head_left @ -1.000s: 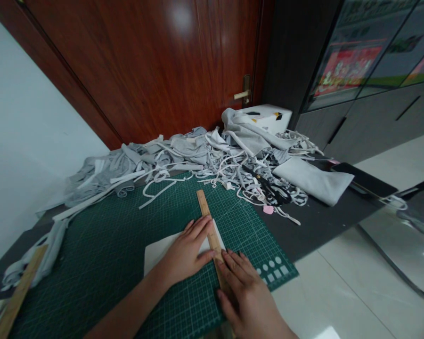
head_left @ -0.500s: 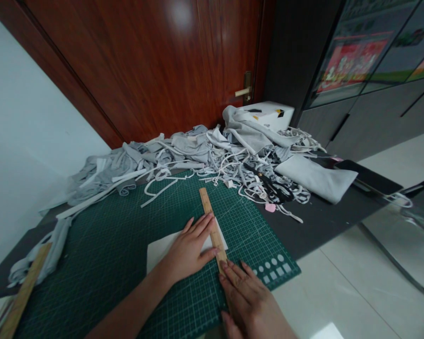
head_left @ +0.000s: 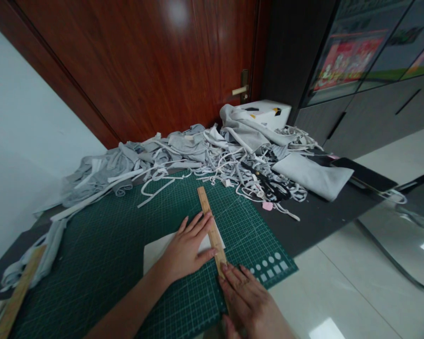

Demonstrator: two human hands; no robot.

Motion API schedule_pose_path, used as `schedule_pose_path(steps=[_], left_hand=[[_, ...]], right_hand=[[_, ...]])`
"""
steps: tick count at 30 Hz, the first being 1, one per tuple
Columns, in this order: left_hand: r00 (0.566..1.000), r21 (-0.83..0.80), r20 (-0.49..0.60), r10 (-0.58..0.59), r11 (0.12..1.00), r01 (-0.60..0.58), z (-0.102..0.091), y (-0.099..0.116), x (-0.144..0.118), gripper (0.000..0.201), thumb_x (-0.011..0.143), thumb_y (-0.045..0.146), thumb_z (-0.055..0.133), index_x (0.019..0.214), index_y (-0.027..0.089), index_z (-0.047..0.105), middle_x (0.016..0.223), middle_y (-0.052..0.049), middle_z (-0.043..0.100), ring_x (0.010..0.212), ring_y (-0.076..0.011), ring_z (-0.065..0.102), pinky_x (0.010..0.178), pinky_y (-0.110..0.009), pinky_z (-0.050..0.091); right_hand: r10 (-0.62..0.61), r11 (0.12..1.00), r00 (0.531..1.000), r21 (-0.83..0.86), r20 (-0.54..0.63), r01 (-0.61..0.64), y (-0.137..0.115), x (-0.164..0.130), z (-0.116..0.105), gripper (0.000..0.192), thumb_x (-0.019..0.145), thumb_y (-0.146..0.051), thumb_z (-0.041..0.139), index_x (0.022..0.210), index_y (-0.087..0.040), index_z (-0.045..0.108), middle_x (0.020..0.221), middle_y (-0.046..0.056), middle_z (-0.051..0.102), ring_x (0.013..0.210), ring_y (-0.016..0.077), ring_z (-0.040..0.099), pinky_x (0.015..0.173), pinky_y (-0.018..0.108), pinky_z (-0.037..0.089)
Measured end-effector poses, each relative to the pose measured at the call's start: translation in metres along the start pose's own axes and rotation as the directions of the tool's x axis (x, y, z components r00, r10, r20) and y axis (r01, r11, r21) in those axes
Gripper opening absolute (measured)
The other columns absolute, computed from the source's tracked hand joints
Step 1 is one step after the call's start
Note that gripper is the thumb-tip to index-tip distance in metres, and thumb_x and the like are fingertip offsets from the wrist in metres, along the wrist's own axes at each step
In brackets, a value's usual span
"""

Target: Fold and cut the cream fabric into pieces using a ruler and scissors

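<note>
A wooden ruler [head_left: 205,207] lies slanted across a white flat piece [head_left: 155,249], paper or cloth, on the green cutting mat [head_left: 102,245]. My left hand [head_left: 185,249] rests flat over the white piece, fingers stretched out and slightly apart, with index fingertip and thumb tip touching the ruler's left edge. Nearer to me, my right hand [head_left: 249,299] is closed over the ruler's near end, fingers together on top and thumb at its left side. The ruler's near end is mostly hidden beneath that hand.
Grey fabric scraps and strips [head_left: 187,146] heap along the table's back. Among them lie black-handled scissors [head_left: 268,183] and a pink tag [head_left: 267,205]. A second wooden ruler [head_left: 23,292] lies at the left. A dark phone-like slab [head_left: 363,173] sits near the right edge.
The whole view has shifted slightly to the left. Both hands and the ruler keep nearly the same places on the mat.
</note>
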State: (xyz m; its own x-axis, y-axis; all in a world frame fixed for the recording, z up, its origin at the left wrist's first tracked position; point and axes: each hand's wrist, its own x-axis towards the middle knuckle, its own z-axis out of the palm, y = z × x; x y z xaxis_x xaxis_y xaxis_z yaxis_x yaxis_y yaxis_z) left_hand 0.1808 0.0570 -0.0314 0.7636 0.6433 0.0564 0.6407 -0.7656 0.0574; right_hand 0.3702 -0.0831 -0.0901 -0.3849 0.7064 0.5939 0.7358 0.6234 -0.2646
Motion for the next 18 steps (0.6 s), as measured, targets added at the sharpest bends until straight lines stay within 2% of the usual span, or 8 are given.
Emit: schedule_pose_path(steps=[5, 12, 18], left_hand=[[0.999, 0.019, -0.041, 0.009, 1.000, -0.008, 0.001, 0.000, 0.000, 0.069, 0.097, 0.042, 0.035, 0.151, 0.019, -0.002, 0.155, -0.011, 0.018, 0.142, -0.0251, 0.019, 0.114, -0.049, 0.019], [1.000, 0.052, -0.024, 0.011, 0.999, -0.010, 0.000, 0.002, 0.000, 0.071, 0.096, 0.048, 0.034, 0.151, 0.017, 0.002, 0.156, -0.012, 0.017, 0.143, -0.0242, 0.016, 0.115, -0.047, 0.017], [1.000, 0.035, -0.019, 0.002, 0.999, -0.001, 0.002, 0.001, 0.001, 0.077, 0.094, 0.053, 0.037, 0.150, 0.016, 0.001, 0.155, -0.013, 0.018, 0.142, -0.0246, 0.017, 0.114, -0.048, 0.018]], right_hand=[[-0.002, 1.000, 0.999, -0.012, -0.045, 0.001, -0.007, 0.002, 0.006, 0.063, 0.069, -0.013, 0.047, 0.131, -0.008, 0.052, 0.134, 0.014, 0.055, 0.130, 0.0246, 0.045, 0.101, 0.042, 0.046], [0.059, 0.997, 0.996, -0.051, -0.069, -0.062, -0.014, 0.009, 0.001, 0.050, 0.070, -0.010, 0.048, 0.118, -0.010, 0.061, 0.127, 0.013, 0.061, 0.120, 0.0250, 0.055, 0.098, 0.044, 0.049], [0.091, 0.993, 0.988, -0.062, -0.121, -0.099, -0.015, 0.010, 0.000, 0.048, 0.073, -0.009, 0.048, 0.120, -0.010, 0.059, 0.125, 0.013, 0.062, 0.117, 0.0242, 0.058, 0.095, 0.041, 0.052]])
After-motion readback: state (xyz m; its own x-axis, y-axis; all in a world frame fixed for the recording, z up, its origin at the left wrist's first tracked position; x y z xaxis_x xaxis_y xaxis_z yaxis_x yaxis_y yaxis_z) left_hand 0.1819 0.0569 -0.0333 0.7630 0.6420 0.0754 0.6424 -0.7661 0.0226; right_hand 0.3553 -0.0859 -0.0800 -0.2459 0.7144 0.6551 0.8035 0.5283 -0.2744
